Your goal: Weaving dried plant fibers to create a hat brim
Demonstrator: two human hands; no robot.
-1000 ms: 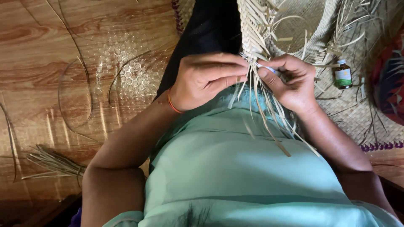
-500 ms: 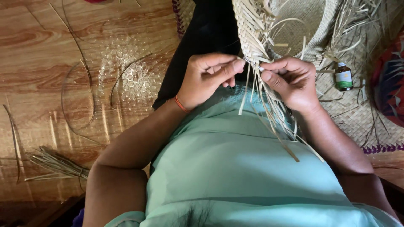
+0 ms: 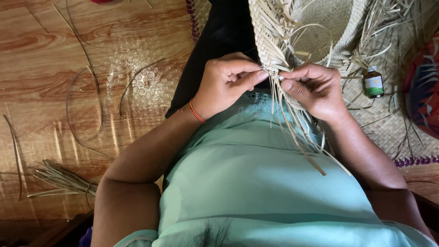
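Both hands have closed in since a second ago — left hand (image 3: 226, 84) and right hand (image 3: 315, 89) pinch the loose straw strips (image 3: 292, 123) at the woven basket (image 3: 292, 27) rim, strips trailing near-right.

A pale, straw-coloured woven basket (image 3: 320, 32) lay tilted on the person's lap, its open mouth facing up. Its near rim was unfinished, and loose flat strips (image 3: 297, 128) hung from it over the green shirt.
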